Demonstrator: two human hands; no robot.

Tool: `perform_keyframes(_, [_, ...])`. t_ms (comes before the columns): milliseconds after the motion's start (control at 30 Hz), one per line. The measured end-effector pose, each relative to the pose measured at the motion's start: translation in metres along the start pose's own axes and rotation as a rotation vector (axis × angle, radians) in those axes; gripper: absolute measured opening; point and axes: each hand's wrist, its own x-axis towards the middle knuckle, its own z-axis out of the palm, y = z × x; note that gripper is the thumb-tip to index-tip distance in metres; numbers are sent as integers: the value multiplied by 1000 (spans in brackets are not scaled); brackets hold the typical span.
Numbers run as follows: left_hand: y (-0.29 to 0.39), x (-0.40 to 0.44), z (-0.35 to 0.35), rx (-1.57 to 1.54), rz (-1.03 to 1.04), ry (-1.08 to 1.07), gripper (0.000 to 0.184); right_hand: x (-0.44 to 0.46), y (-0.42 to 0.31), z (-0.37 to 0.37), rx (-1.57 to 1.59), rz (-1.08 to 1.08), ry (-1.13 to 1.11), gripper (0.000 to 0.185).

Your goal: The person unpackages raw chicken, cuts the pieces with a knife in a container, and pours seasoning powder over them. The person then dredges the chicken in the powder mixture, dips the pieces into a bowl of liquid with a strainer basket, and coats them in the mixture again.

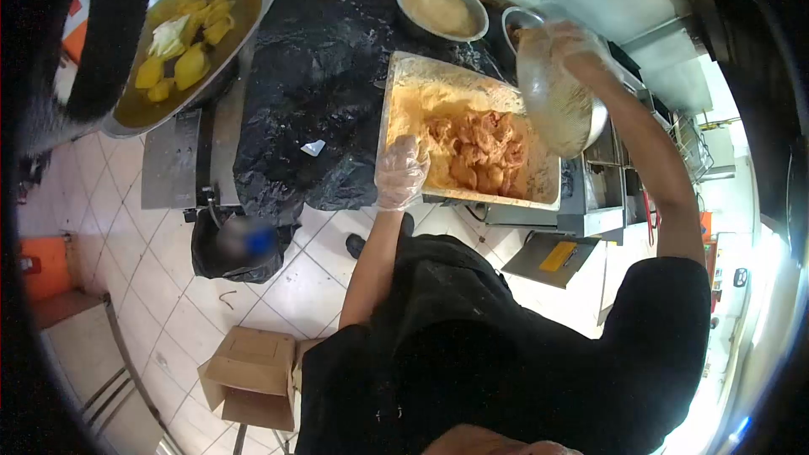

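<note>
My left hand [402,172], in a clear glove, is closed on the left rim of a rectangular tray [472,196]. Reddish coated pieces [482,152] lie in pale orange flour inside it. Up at the right, my gloved right hand [578,44] holds a flour-dusted bowl [552,101], tilted over the tray's right end. The fingers of that hand are wrapped at its upper edge. A round pan of pale mix [439,8] stands behind the tray, and a smaller metal bowl [521,20] is partly hidden behind the raised bowl.
A large wok of oil [202,42] with yellow pieces sits at the upper left. Black plastic [312,76] covers the worktop, with a white scrap [313,148] on it. A black-lined bin [240,253] and a cardboard box [249,375] are below on the tiled floor.
</note>
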Motion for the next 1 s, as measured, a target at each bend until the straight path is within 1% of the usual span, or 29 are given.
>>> perform_keyframes(33, [-6, -6, 7, -8, -7, -19, 45, -4, -1, 5, -84, 47, 32, 23])
perform_keyframes(67, [-18, -23, 28, 141, 13, -80, 46, -6, -1, 13, -135, 100, 48, 24])
perform_keyframes(100, [-31, -41, 48, 287, 41, -139, 47, -6, 0, 23, -47, 157, 4, 25])
perform_keyframes(133, [-17, -22, 21, 251, 25, -167, 49, -5, 2, 44, 235, 254, -95, 33])
perform_keyframes(200, [-6, -10, 11, 137, 51, 61, 46, 11, 11, 85, 540, 390, -222, 41])
perform_keyframes(267, [-7, -15, 18, 75, -72, -126, 43, 41, 27, 127, 582, 499, -293, 39])
perform_keyframes(300, [-1, 0, 12, 42, -133, -226, 42, 59, 29, 129, 785, 662, -254, 40])
perform_keyframes(333, [8, 16, 10, 5, -447, -676, 51, 78, 25, 132, 993, 824, -217, 41])
perform_keyframes(367, [12, 24, 17, -12, -628, -779, 53, 96, 17, 136, 1205, 985, -185, 43])
perform_keyframes(400, [12, 32, 25, -24, -815, -874, 56, 123, 7, 157, 957, 901, -231, 44])
perform_keyframes(433, [13, 38, 33, -31, -1006, -962, 59, 152, -9, 186, 892, 895, -199, 44])
perform_keyframes(467, [10, 26, 47, 66, -1040, -879, 55, 181, -25, 215, 824, 892, -169, 45])
perform_keyframes(533, [-3, 24, 64, 239, -497, -1444, 52, 224, -49, 265, 1069, 1026, -134, 44])
perform_keyframes(633, [-8, 27, 103, 225, -467, -1835, 44, 248, -82, 273, 1375, 1106, -108, 39])
perform_keyframes(667, [11, 52, 100, 286, -464, -1911, 45, 249, -84, 279, 1513, 1104, -76, 37])
perform_keyframes(700, [26, 67, 106, 349, -460, -1986, 46, 246, -81, 285, 1667, 1079, -37, 36])
perform_keyframes(733, [26, 49, 124, 462, -558, -1881, 46, 243, -79, 292, 1830, 1034, -2, 35])
perform_keyframes(767, [26, 31, 141, 562, -658, -1760, 46, 232, -74, 293, 1966, 945, 17, 34])
perform_keyframes(800, [27, 23, 135, 330, -774, -1600, 44, 218, -62, 274, 1974, 843, -11, 32])
perform_keyframes(833, [29, 17, 126, 109, -884, -1417, 42, 190, -51, 231, 1934, 680, -46, 30])
perform_keyframes(900, [33, 24, 115, 125, -759, -1301, 39, 128, -45, 127, 1936, 287, -70, 29])
perform_keyframes(933, [40, 36, 108, 336, -524, -1383, 38, 107, -49, 82, 1962, 93, -81, 30])
perform_keyframes(967, [45, 40, 103, 533, -270, -1454, 37, 117, -63, 57, 1863, -123, -384, 29])
perform_keyframes(1000, [44, 31, 97, 488, -309, -1435, 32, 128, -77, 33, 1705, -369, -647, 29])
